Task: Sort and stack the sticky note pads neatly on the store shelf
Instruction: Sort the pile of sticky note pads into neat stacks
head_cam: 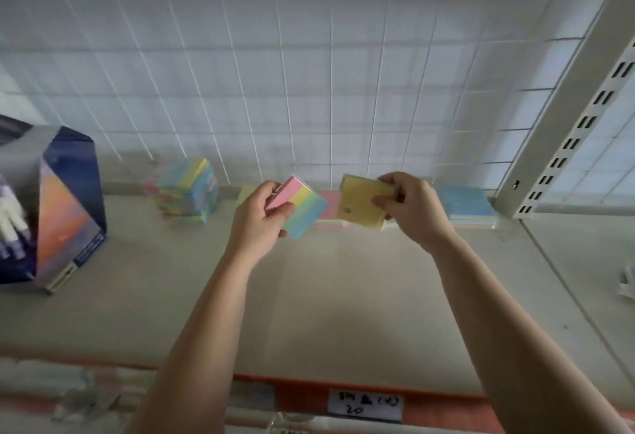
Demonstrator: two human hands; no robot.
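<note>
Because each pad is a small wrapped block of paper, it should handle as light and fairly stiff, though the glossy clear wrap looks slippery (a loose pinch could let it slide), so taking it by two opposite edges seems safest. Held above the back of the shelf [309, 296], the striped sticky note pad [302, 213] shows pink, yellow and blue-green bands across its face. It sits tilted, gripped by the left hand [257, 220], whose thumb lies on its face.

At three o'clock from it, near but apart, is the yellow sticky note pad [360, 200], plain apart from a small dark mark low on its face. The right hand [410, 207] pinches it at its right edge.

Between and behind the two, a pink-topped pad [328, 203] lies flat on the shelf. A tall, slightly ragged stack of striped pads [187, 189] stands at nine o'clock of the left hand. A low blue-topped stack [467, 205] rests at three o'clock of the right hand, close to the slotted upright [567, 107].

A wire grid [309, 73] backs the shelf. A dark printed box [65, 207] stands at far nine o'clock, and a handwritten price label [366, 404] sits at six o'clock on the front rail.
</note>
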